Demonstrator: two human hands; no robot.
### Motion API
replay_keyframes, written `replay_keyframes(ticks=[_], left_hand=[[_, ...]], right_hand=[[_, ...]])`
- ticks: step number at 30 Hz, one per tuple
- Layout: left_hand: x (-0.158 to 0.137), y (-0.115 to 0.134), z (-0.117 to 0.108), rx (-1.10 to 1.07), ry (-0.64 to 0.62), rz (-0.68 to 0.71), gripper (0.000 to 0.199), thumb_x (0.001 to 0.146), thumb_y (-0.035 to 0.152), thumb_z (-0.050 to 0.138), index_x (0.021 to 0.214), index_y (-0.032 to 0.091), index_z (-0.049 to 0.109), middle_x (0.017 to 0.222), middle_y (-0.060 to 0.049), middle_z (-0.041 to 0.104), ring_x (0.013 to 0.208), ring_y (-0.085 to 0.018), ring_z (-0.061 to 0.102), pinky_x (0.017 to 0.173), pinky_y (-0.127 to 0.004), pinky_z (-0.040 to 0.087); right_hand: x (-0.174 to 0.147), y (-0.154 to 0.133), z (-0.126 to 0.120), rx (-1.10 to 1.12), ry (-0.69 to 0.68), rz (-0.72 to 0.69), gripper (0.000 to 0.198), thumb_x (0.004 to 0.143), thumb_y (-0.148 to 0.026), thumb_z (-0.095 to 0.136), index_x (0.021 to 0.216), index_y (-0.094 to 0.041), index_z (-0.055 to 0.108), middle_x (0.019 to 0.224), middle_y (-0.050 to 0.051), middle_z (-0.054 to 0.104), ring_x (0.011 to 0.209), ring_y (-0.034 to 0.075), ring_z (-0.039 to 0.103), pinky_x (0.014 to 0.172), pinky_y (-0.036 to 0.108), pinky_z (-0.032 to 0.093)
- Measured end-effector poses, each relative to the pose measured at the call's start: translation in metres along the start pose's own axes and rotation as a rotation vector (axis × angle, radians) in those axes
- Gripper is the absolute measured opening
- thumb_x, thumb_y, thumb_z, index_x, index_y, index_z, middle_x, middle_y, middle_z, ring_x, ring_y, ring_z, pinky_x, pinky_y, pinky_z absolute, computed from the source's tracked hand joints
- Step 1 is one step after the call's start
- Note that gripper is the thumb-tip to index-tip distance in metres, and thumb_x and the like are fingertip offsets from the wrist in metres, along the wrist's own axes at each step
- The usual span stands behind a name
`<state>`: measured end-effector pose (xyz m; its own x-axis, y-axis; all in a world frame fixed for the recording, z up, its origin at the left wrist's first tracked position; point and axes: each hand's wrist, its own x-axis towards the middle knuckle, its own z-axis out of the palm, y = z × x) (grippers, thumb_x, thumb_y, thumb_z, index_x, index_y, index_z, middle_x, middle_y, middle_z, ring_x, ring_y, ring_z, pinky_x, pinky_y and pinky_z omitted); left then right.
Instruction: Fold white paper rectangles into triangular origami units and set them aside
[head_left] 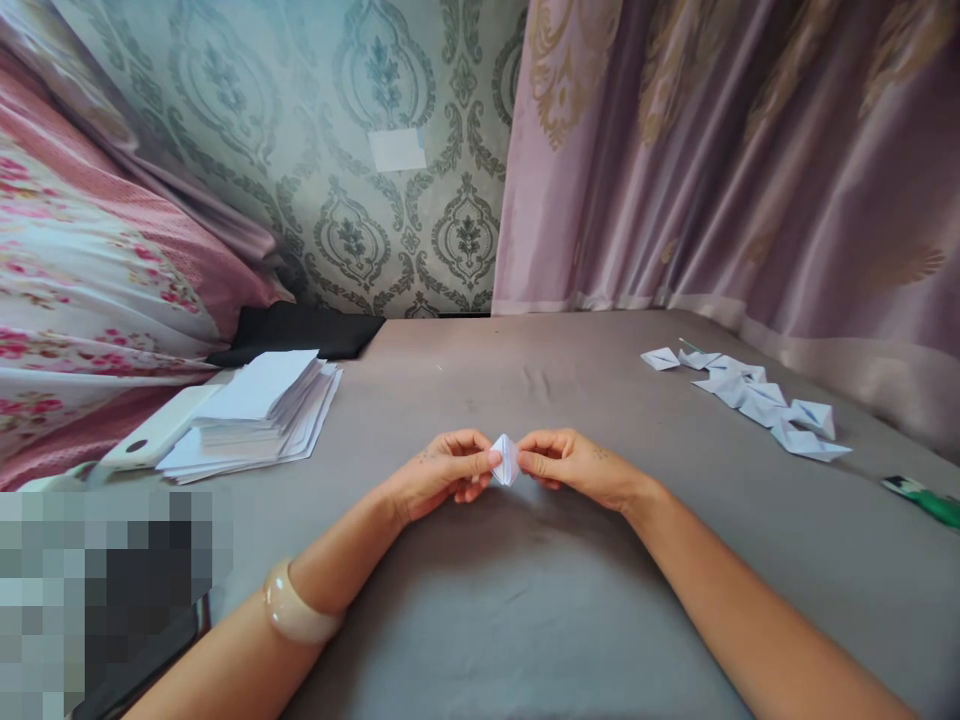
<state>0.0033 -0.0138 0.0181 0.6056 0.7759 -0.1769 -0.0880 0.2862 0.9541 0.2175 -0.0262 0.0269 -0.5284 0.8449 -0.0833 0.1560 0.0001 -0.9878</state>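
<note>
A small white folded paper piece (pixel 505 462), pointed at top and bottom with a crease down its middle, is held just above the grey cloth surface (pixel 525 620). My left hand (pixel 454 467) pinches its left side between thumb and fingers. On the opposite side, the thumb and fingers of my right hand (pixel 577 463) grip its right edge. Both hands are closed on the same piece, and the fingers behind it are partly hidden. A pale bangle (pixel 300 607) circles my left forearm.
A stack of white paper (pixel 259 400) lies at left beside a white board-like object (pixel 150 430) and a black cloth (pixel 300 332). Several folded white paper pieces (pixel 765 400) lie at right, near a green-handled item (pixel 930 505). Curtains (pixel 675 180) hang behind; the lower left is pixelated.
</note>
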Motion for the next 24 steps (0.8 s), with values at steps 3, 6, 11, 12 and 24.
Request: replay_keyframes(ticks=[3,6,11,12,24], left_hand=[[0.002,0.000,-0.001,0.142,0.103,0.088,0.026,0.069,0.039,0.075,0.073,0.016,0.064,0.066,-0.002,0.063,0.057,-0.010,0.054,0.051,-0.020,0.039],[0.004,-0.001,0.002,0.123,0.151,0.199,0.023,0.068,0.034,0.076,0.075,0.016,0.064,0.084,-0.005,0.068,0.072,-0.013,0.060,0.069,-0.025,0.047],[0.006,-0.002,0.011,0.042,0.286,0.350,0.023,0.063,0.027,0.080,0.073,0.016,0.062,0.092,-0.004,0.068,0.084,-0.015,0.061,0.081,-0.029,0.046],[0.006,-0.002,0.013,0.033,0.312,0.369,0.024,0.063,0.026,0.080,0.076,0.016,0.062,0.091,-0.004,0.068,0.084,-0.015,0.061,0.081,-0.028,0.047],[0.005,-0.004,0.018,-0.020,0.352,0.395,0.031,0.066,0.024,0.077,0.093,0.019,0.061,0.086,-0.001,0.064,0.081,-0.014,0.059,0.076,-0.026,0.046]], right_hand=[[0.004,0.003,0.004,-0.064,0.109,0.001,0.030,0.077,-0.046,0.065,0.089,-0.019,0.068,0.076,0.000,0.062,0.069,0.011,0.054,0.060,0.022,0.043],[0.009,0.007,0.013,-0.059,0.230,-0.052,0.029,0.074,-0.045,0.068,0.084,-0.018,0.066,0.079,0.002,0.066,0.074,0.014,0.059,0.069,0.027,0.047],[0.015,0.012,0.024,-0.008,0.464,-0.202,0.029,0.069,-0.042,0.073,0.077,-0.019,0.057,0.078,0.001,0.066,0.074,0.015,0.062,0.072,0.029,0.049],[0.015,0.012,0.025,0.003,0.494,-0.221,0.030,0.068,-0.041,0.074,0.080,-0.020,0.056,0.079,0.001,0.066,0.074,0.015,0.063,0.072,0.029,0.050],[0.013,0.006,0.032,-0.011,0.455,-0.212,0.024,0.076,-0.042,0.066,0.084,-0.020,0.066,0.080,0.002,0.070,0.077,0.015,0.065,0.076,0.030,0.051]])
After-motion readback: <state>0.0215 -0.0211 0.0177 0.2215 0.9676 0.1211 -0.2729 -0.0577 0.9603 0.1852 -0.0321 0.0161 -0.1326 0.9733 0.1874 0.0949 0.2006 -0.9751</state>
